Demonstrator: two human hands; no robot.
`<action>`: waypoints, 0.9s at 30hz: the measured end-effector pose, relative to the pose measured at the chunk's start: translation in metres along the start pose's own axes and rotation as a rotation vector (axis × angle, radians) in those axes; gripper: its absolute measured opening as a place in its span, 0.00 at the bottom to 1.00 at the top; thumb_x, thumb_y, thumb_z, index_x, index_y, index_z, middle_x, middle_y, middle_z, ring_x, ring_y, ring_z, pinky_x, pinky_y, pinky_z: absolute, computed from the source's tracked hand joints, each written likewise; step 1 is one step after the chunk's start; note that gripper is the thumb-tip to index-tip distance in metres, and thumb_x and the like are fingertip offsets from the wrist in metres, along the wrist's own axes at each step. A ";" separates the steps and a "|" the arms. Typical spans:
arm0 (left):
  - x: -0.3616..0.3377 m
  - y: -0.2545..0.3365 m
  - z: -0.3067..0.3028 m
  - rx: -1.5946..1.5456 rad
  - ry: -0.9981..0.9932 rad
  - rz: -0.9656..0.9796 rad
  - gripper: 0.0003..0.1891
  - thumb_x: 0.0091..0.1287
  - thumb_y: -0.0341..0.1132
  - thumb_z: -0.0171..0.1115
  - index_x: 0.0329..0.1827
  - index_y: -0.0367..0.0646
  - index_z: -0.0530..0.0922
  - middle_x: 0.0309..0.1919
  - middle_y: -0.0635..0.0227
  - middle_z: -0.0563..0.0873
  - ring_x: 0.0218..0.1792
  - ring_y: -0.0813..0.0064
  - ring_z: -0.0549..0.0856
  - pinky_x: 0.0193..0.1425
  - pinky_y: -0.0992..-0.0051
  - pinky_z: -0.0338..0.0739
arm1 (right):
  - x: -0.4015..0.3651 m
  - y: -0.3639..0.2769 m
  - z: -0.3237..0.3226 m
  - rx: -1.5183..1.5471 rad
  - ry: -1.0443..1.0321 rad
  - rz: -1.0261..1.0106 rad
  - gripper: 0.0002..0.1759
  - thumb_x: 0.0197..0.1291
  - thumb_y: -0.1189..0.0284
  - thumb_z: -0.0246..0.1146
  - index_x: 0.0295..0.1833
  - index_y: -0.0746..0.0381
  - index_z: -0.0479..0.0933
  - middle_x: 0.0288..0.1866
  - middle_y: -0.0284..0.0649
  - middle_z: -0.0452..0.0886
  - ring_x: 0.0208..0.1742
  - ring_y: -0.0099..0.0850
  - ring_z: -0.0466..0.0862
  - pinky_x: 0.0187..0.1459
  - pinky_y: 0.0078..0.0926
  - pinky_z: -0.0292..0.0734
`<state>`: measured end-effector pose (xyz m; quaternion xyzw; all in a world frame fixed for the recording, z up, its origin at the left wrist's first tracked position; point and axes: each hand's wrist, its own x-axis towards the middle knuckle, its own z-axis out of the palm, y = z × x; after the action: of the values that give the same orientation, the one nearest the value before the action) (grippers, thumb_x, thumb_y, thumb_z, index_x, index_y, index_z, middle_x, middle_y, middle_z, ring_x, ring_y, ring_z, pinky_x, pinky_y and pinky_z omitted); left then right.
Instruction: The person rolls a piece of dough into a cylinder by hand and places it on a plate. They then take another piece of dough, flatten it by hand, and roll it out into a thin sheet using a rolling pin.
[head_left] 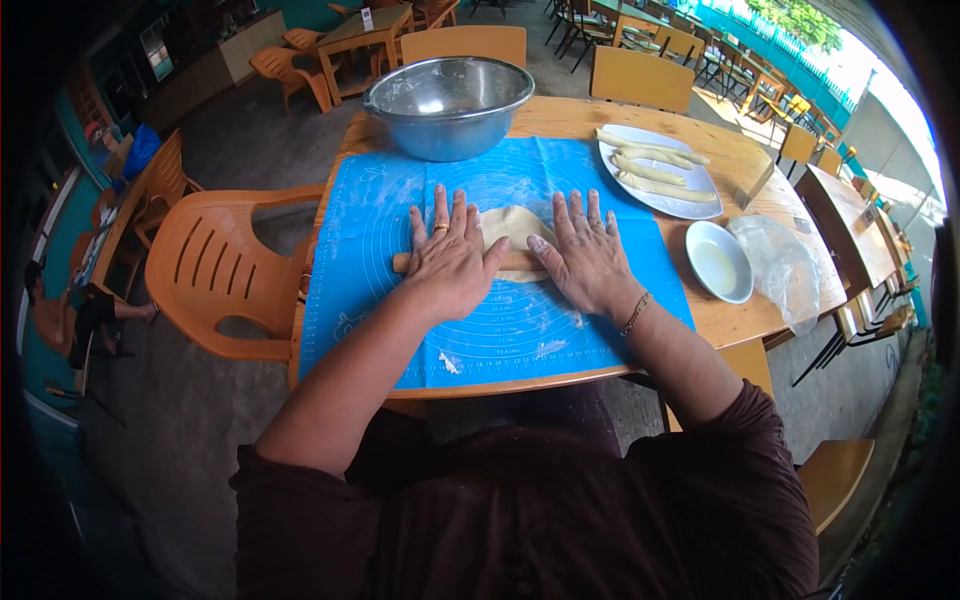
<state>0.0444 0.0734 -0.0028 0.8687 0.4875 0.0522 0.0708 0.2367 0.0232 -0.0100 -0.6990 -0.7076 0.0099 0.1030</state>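
Note:
A flattened round of dough [510, 225] lies on the blue mat [400, 350], dusted with flour. Across it rests a wooden rolling pin [518, 261], its middle showing between the hands. My left hand [450, 250] lies over the pin's left part, fingers stretched out and pointing forward, with a ring on one finger. Over the right part is my right hand [583, 250], also flat with its fingers spread. Both palms hide much of the pin, and the thumbs point toward each other above the dough.
A metal bowl [450, 110] stands at the mat's back edge. Strips of dough lie on a white plate [700, 208] at the back right. Nearer are a small white bowl [719, 262] and a plastic bag [785, 265]. A person sits far left, beyond an orange chair [220, 265].

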 end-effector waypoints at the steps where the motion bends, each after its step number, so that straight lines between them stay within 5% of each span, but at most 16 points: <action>1: -0.005 0.001 -0.001 0.019 -0.016 0.017 0.40 0.77 0.57 0.28 0.76 0.27 0.51 0.79 0.45 0.46 0.80 0.49 0.35 0.79 0.46 0.27 | -0.005 -0.001 0.000 -0.002 0.002 0.001 0.47 0.71 0.40 0.34 0.79 0.67 0.45 0.81 0.59 0.45 0.82 0.53 0.38 0.78 0.54 0.34; 13: -0.082 -0.002 0.005 -0.061 0.011 0.198 0.33 0.78 0.48 0.37 0.74 0.25 0.55 0.77 0.44 0.53 0.80 0.53 0.46 0.82 0.57 0.39 | -0.080 -0.010 -0.007 -0.067 0.039 -0.185 0.42 0.72 0.50 0.47 0.76 0.73 0.50 0.80 0.63 0.45 0.80 0.58 0.46 0.75 0.53 0.47; 16: -0.099 -0.002 0.004 -0.076 0.078 0.244 0.30 0.76 0.42 0.46 0.72 0.27 0.58 0.73 0.43 0.61 0.76 0.50 0.56 0.80 0.56 0.46 | -0.090 -0.002 -0.005 -0.068 0.131 -0.265 0.38 0.69 0.57 0.53 0.75 0.72 0.54 0.78 0.61 0.53 0.79 0.55 0.54 0.74 0.49 0.52; 18: -0.103 -0.005 0.009 -0.173 0.203 0.305 0.24 0.70 0.32 0.55 0.67 0.30 0.66 0.62 0.46 0.72 0.66 0.49 0.70 0.74 0.55 0.59 | -0.092 0.005 -0.004 0.155 0.183 -0.337 0.30 0.63 0.70 0.60 0.69 0.69 0.67 0.66 0.55 0.72 0.69 0.51 0.69 0.68 0.44 0.62; 19: -0.101 -0.009 0.013 -0.172 0.204 0.302 0.24 0.70 0.32 0.55 0.67 0.30 0.66 0.62 0.46 0.72 0.66 0.49 0.70 0.74 0.55 0.59 | -0.092 0.004 -0.006 0.156 0.183 -0.340 0.30 0.63 0.70 0.60 0.69 0.69 0.67 0.66 0.55 0.72 0.69 0.51 0.69 0.68 0.44 0.62; 21: -0.094 -0.014 0.011 -0.197 0.220 0.272 0.19 0.66 0.26 0.57 0.61 0.33 0.72 0.53 0.51 0.76 0.58 0.50 0.75 0.66 0.56 0.67 | -0.090 0.001 -0.019 0.260 0.115 -0.229 0.22 0.55 0.80 0.62 0.59 0.65 0.77 0.48 0.46 0.79 0.56 0.45 0.77 0.62 0.39 0.69; 27: -0.063 -0.009 -0.039 -0.322 0.325 0.335 0.17 0.65 0.23 0.57 0.57 0.35 0.77 0.45 0.55 0.77 0.52 0.55 0.77 0.58 0.61 0.72 | -0.045 0.011 -0.058 0.472 0.346 -0.320 0.17 0.50 0.81 0.62 0.48 0.62 0.83 0.40 0.42 0.78 0.47 0.43 0.77 0.52 0.38 0.72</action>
<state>-0.0017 0.0267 0.0323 0.8951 0.3274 0.2783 0.1191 0.2573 -0.0288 0.0389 -0.5271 -0.7587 0.0381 0.3810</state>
